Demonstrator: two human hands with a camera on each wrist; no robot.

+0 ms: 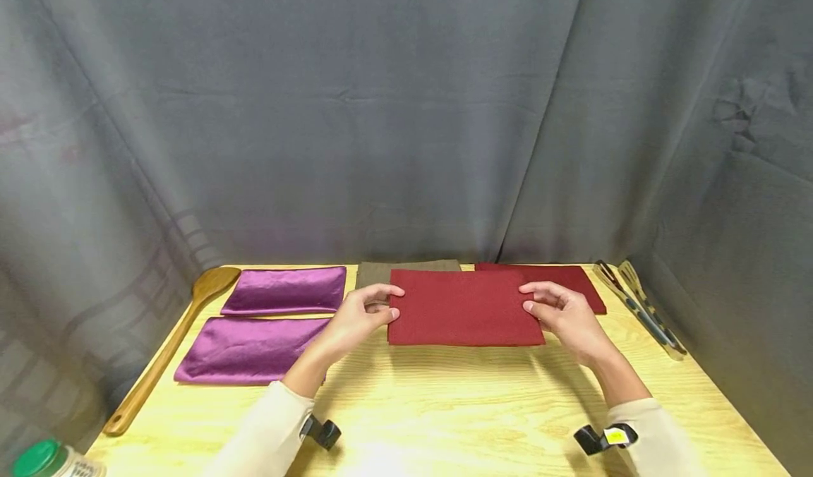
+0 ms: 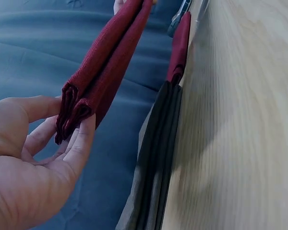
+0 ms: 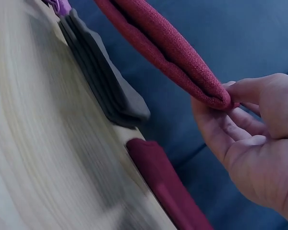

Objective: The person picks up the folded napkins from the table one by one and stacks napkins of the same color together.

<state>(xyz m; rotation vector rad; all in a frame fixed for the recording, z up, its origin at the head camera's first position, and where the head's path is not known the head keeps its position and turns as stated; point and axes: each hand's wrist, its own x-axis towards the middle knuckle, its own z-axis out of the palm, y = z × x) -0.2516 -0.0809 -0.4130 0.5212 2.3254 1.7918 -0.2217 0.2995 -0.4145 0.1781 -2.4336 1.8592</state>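
Observation:
A folded red cloth (image 1: 466, 309) hangs in the air above the table, held at both ends. My left hand (image 1: 356, 322) pinches its left end between thumb and fingers; the left wrist view shows the folded layers of the cloth (image 2: 108, 62) at that end. At the other end my right hand (image 1: 571, 325) pinches the cloth (image 3: 182, 60) likewise. Behind it lie a folded grey-brown cloth (image 1: 375, 274), partly hidden, and a second folded red cloth (image 1: 574, 283) to the right.
Two folded purple satin cloths (image 1: 286, 291) lie one before the other at left. Beside them is a wooden spatula (image 1: 159, 350). Metal tongs (image 1: 641, 311) lie along the right edge. A green-lidded jar (image 1: 41, 457) stands at the near left corner. Grey curtains (image 1: 381, 110) surround the table.

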